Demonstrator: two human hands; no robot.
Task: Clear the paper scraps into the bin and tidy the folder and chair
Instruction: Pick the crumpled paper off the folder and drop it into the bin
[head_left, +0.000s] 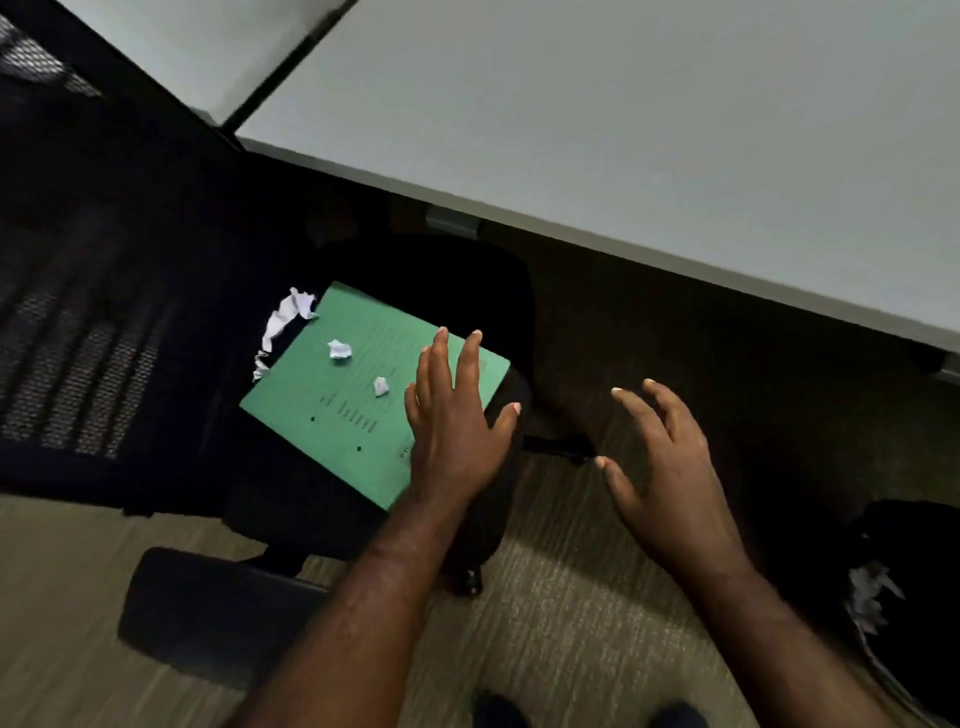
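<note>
A green folder (358, 410) lies flat on the seat of a black office chair (457, 280). Two small crumpled paper scraps (338, 349) (381, 386) rest on the folder. A larger crumpled white paper (283, 325) sits at the folder's far left edge, against the chair back. My left hand (457, 410) hovers open over the folder's right end, fingers spread, holding nothing. My right hand (665, 457) is open in the air to the right of the chair, above the carpet. A black bin (904, 597) with white paper inside stands at the right edge.
A grey-white desk (623, 130) runs across the top, its edge just beyond the chair. The chair's mesh back (88, 322) fills the left side and an armrest (208, 618) juts out at lower left. Carpet (561, 597) lies below, with my shoes at the bottom edge.
</note>
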